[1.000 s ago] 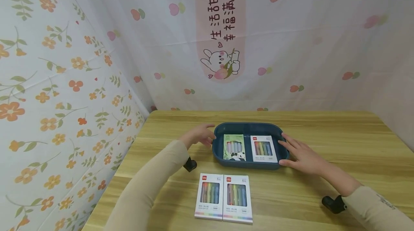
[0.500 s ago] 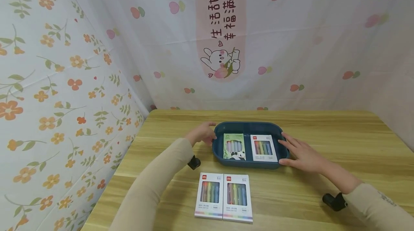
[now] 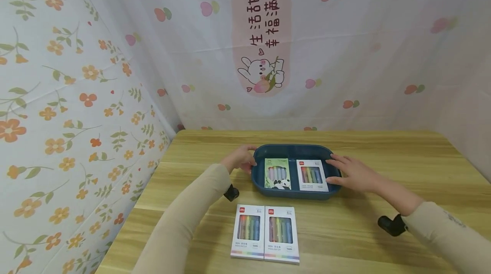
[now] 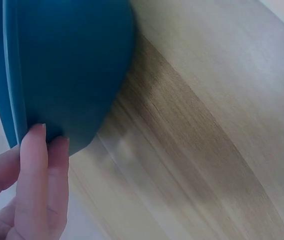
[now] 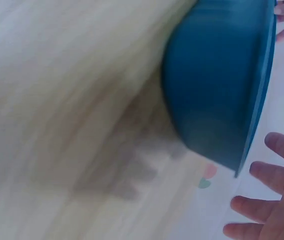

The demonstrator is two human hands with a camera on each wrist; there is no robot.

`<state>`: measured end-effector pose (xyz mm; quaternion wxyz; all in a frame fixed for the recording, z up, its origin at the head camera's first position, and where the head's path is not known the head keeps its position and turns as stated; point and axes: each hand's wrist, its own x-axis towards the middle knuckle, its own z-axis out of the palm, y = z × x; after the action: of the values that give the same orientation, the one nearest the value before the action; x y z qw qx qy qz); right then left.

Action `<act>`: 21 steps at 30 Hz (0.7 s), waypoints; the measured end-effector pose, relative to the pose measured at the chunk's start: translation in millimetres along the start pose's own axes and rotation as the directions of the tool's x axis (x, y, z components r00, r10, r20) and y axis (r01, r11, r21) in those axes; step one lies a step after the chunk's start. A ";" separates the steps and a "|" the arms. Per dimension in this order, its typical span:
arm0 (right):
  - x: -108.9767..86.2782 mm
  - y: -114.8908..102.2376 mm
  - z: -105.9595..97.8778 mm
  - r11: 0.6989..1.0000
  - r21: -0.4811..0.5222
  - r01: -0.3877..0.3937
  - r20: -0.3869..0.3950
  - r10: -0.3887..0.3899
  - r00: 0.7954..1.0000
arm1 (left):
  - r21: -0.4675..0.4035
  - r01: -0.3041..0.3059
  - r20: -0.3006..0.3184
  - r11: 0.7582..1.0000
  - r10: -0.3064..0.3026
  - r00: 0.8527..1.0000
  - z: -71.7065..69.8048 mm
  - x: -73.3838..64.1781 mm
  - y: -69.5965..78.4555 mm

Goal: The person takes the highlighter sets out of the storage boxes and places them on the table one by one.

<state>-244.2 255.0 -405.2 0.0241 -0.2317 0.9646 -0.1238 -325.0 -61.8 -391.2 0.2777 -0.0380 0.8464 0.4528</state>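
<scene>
A dark blue two-compartment tray (image 3: 295, 196) stands on the wooden table. In its left compartment lies a green highlighter box with a panda (image 3: 273, 163); a white highlighter box (image 3: 311, 186) lies in the right one. At the tray's left end my left hand (image 3: 241, 159) pinches the rim, its fingertips on the outer wall (image 4: 76, 65) in the left wrist view. My right hand (image 3: 356, 174) hovers by the right end with fingers spread. Seen from the right wrist, those fingers (image 5: 267, 176) stand apart from the tray wall and hold nothing.
Side by side in front of the tray lie two more white highlighter boxes, a left one (image 3: 247, 244) and a right one (image 3: 281, 248). A printed curtain (image 3: 184, 52) hangs behind the table (image 3: 345, 240), and a floral one (image 3: 76, 108) along the left.
My left hand has come in to the tray's left end and taken hold of the rim. The right hand has lifted off the right end and shifted slightly left over it.
</scene>
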 end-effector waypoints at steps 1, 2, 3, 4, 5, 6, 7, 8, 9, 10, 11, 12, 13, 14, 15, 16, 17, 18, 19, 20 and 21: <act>2.2 -2.1 -2.6 1.000 0.004 -0.010 0.007 0.010 1.000 | -0.007 0.000 0.001 1.000 0.000 1.000 -0.1 -0.5 0.3; 4.7 -4.0 -4.4 1.000 0.005 -0.015 0.011 0.015 1.000 | -0.013 0.000 0.001 1.000 0.000 1.000 0.0 -1.0 0.6; 7.3 -6.1 -6.1 1.000 0.000 -0.021 0.013 0.021 1.000 | -0.017 0.000 0.000 1.000 0.000 1.000 0.2 -1.1 0.7; 9.8 -8.2 -7.6 1.000 0.006 -0.029 0.013 0.029 0.999 | -0.020 -0.002 -0.002 1.000 0.002 1.000 0.7 -1.0 0.6; 12.4 -10.3 -9.0 0.999 0.011 -0.038 0.014 0.038 0.999 | -0.021 -0.001 -0.006 1.000 0.000 1.000 1.0 -0.8 0.6; 14.8 -12.7 -10.3 0.999 0.014 -0.045 0.014 0.045 0.999 | -0.022 0.002 -0.007 1.000 -0.002 1.000 1.0 -0.3 0.5; 17.5 -14.5 -10.8 0.999 0.015 -0.052 0.014 0.052 0.999 | -0.024 0.003 -0.011 1.000 -0.003 1.000 1.5 0.2 0.3; 20.4 -16.4 -10.8 0.998 0.013 -0.058 0.013 0.058 0.998 | -0.019 0.006 -0.016 1.000 -0.007 1.000 1.8 0.7 0.1; 23.0 -18.4 -11.2 0.998 0.008 -0.061 0.010 0.061 0.998 | -0.016 0.009 -0.019 1.000 -0.009 1.000 2.0 1.6 -0.1; 25.5 -20.4 -11.3 0.998 0.009 -0.063 0.010 0.063 0.998 | -0.014 0.011 -0.023 1.000 -0.011 1.000 2.3 2.3 -0.3; 28.2 -22.2 -10.9 0.998 -0.001 -0.067 0.013 0.067 0.998 | -0.012 0.014 -0.025 1.000 -0.014 1.000 2.3 2.8 -0.3; 30.8 -24.0 -10.3 0.997 -0.010 -0.073 0.013 0.073 0.997 | -0.012 0.016 -0.027 1.000 -0.016 1.000 2.6 3.2 -0.4; 33.9 -25.6 -9.5 0.997 -0.019 -0.074 0.012 0.074 0.997 | -0.012 0.016 -0.029 1.000 -0.017 0.999 2.5 3.5 -0.3; 36.9 -27.1 -8.4 0.997 -0.030 -0.074 0.013 0.074 0.997 | -0.011 0.019 -0.032 1.000 -0.019 0.999 2.6 3.6 -0.2; 39.8 -28.3 -6.8 0.996 -0.041 -0.075 0.015 0.075 0.997 | -0.013 0.022 -0.033 1.000 -0.022 0.999 2.6 3.8 0.1; 42.7 -29.4 -4.9 0.996 -0.046 -0.081 0.020 0.082 0.996 | -0.011 0.026 -0.036 1.000 -0.027 0.999 2.8 4.0 0.3; 45.3 -30.3 -2.7 0.994 -0.056 -0.090 0.026 0.091 0.995 | -0.008 0.031 -0.040 0.999 -0.031 0.999 2.9 4.1 0.7; 47.8 -31.3 -0.6 0.994 -0.063 -0.093 0.033 0.096 0.995 | -0.005 0.035 -0.045 0.999 -0.035 0.998 3.3 4.3 1.0; 50.0 -32.1 1.7 0.993 -0.067 -0.096 0.044 0.099 0.994 | -0.002 0.040 -0.049 0.999 -0.040 0.998 3.5 4.5 1.5; 52.0 -32.7 4.1 0.992 -0.064 -0.109 0.057 0.113 0.992 | 0.001 0.046 -0.054 0.999 -0.046 0.997 3.9 4.6 1.8; 53.8 -33.3 6.6 0.991 -0.055 -0.122 0.068 0.126 0.990 | 0.002 0.051 -0.059 0.999 -0.051 0.997 4.3 4.6 2.4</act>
<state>-276.8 200.4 -402.7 0.0602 -0.1762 0.9784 -0.0893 -327.8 -56.1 -393.6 0.2644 -0.0724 0.8538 0.4426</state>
